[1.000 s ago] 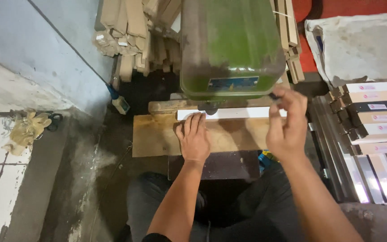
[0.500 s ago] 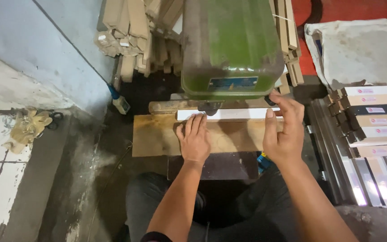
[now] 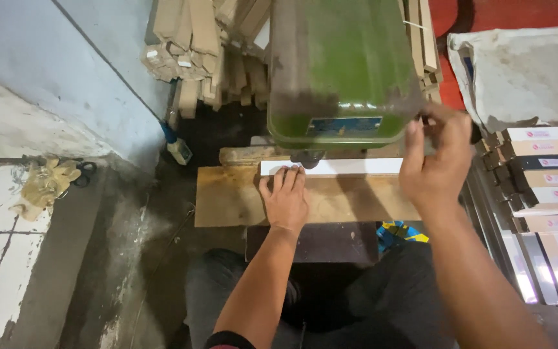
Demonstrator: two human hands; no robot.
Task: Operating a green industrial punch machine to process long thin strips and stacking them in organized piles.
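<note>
Head view: left hand (image 3: 285, 197) flat, fingers spread, pressing down on white strip (image 3: 350, 167), pinning it against wooden board (image 3: 227, 200) under green machine housing (image 3: 340, 64). Right hand (image 3: 435, 161) raised, fingers curled at housing's right edge; actual grip on anything impossible to tell. Smooth, straight strip; scuffed board; dusty painted metal. Stacked wood offcuts (image 3: 195, 45) behind, flat boxed profiles (image 3: 544, 178) at right.

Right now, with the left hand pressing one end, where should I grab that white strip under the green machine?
Grip the white strip at its bare right end, coming from the right. The left hand covers the left end, and the green machine overhangs its far edge, so only that end is open.
</note>
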